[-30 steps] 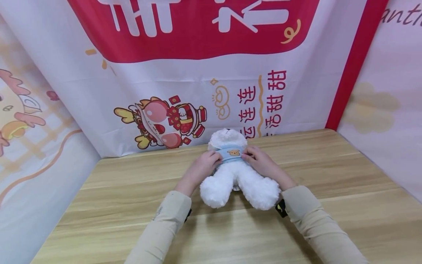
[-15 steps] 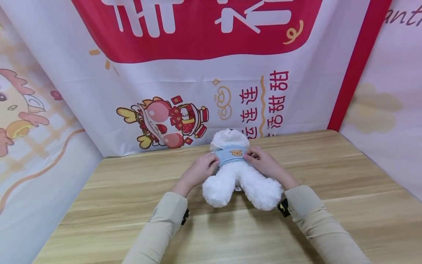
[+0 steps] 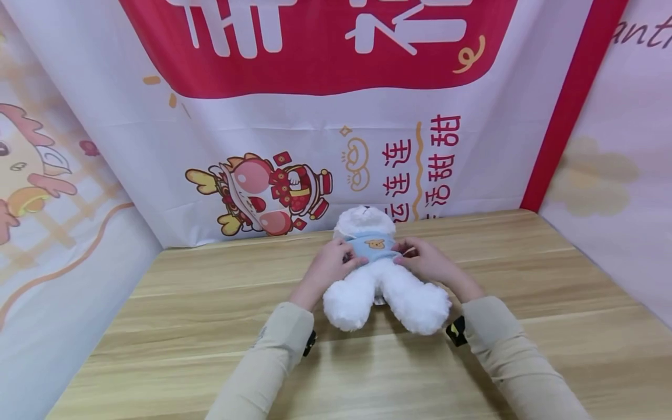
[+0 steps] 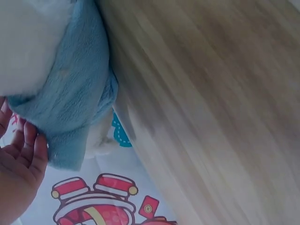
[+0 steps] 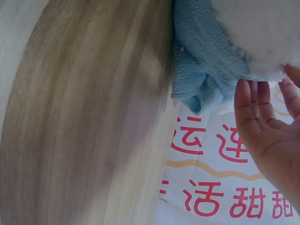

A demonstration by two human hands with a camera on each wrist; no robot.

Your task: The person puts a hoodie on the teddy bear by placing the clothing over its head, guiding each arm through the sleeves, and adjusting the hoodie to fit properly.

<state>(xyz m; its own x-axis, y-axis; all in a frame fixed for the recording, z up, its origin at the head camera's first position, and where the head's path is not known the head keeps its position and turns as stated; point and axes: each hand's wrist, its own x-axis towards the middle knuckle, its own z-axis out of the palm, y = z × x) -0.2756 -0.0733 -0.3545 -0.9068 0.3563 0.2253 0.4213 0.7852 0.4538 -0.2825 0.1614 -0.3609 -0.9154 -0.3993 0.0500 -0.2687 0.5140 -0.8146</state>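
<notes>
A white plush toy (image 3: 367, 275) in a light blue shirt (image 3: 374, 254) lies on its back, legs toward the person. A small brown bear face decorates the shirt's front. My left hand (image 3: 329, 266) touches the shirt's left side, its thumb across the front near the hem. Its fingers (image 4: 40, 152) meet the blue cloth's edge in the left wrist view, with a gap from the thumb. On the other side, my right hand (image 3: 427, 261) pinches the hem between thumb and finger. The right wrist view has its fingers (image 5: 243, 101) along the cloth's lower edge.
The toy rests on a wood-grain table (image 3: 226, 326), its head close to the back edge. Behind it hangs a white and red printed cloth (image 3: 315, 116). Printed panels stand at the left and right. Dark wrist devices (image 3: 457, 331) show below the cuffs.
My left hand first drew the shirt's side outward, then moved in to the right, its thumb now across the hem. The right hand shifted slightly down to the hem. The toy stays nearly in place.
</notes>
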